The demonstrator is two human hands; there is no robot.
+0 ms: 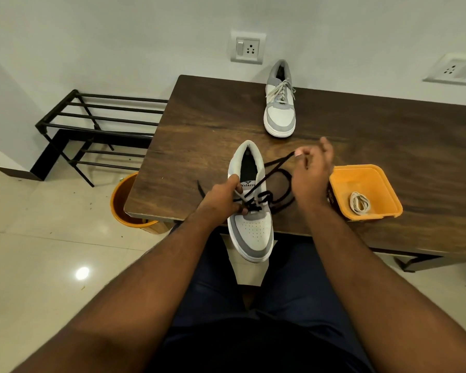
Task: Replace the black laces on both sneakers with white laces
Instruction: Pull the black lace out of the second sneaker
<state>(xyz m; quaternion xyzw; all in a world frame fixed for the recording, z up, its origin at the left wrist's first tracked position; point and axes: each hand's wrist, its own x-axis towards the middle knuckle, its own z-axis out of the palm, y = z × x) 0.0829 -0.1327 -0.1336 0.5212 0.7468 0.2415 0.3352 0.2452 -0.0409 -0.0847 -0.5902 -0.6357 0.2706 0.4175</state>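
A white and grey sneaker (250, 232) lies at the table's near edge, toe overhanging toward me. Its black lace (276, 168) is partly pulled out and loops loosely over the table to the shoe's right. My left hand (223, 197) grips the sneaker's left side by the lower eyelets. My right hand (311, 170) is raised to the right of the shoe and pinches the black lace taut between thumb and fingers. A second sneaker (279, 114), laced in white, stands at the table's far edge. A coiled white lace (359, 202) lies in the orange tray (361, 176).
The dark wooden table (388, 141) stands against a white wall with sockets. An orange bucket (124, 205) sits on the floor under the table's left corner. A black metal rack (97, 125) stands to the left. My legs are under the table's near edge.
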